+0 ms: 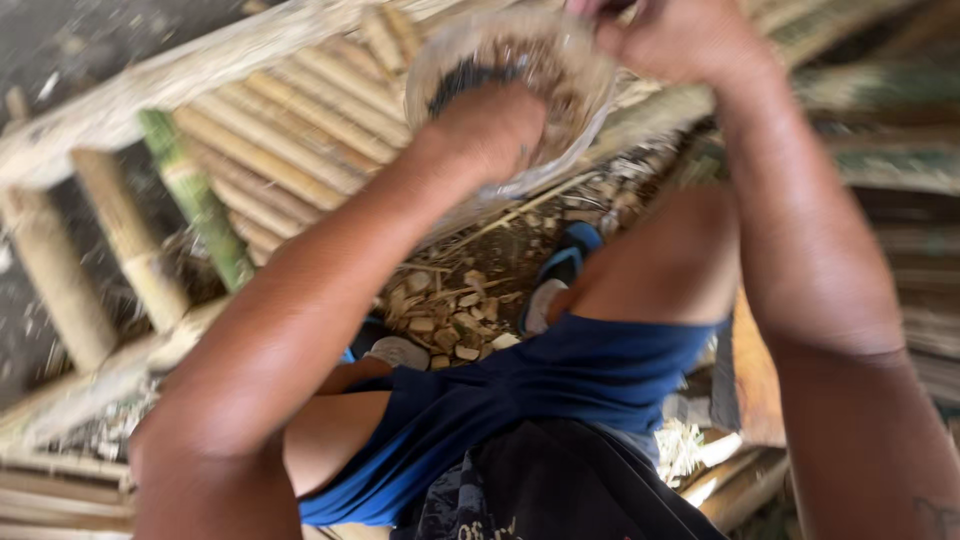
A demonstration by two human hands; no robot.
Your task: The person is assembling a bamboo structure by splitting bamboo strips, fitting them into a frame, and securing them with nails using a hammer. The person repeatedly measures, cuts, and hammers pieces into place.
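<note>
Above a bamboo frame (280, 130), the left hand (490, 125) digs closed into a clear plastic container (520, 70) of small dark pieces; the right hand (680, 35) pinches its rim. Probably light and flexible, best held by that rim.
</note>
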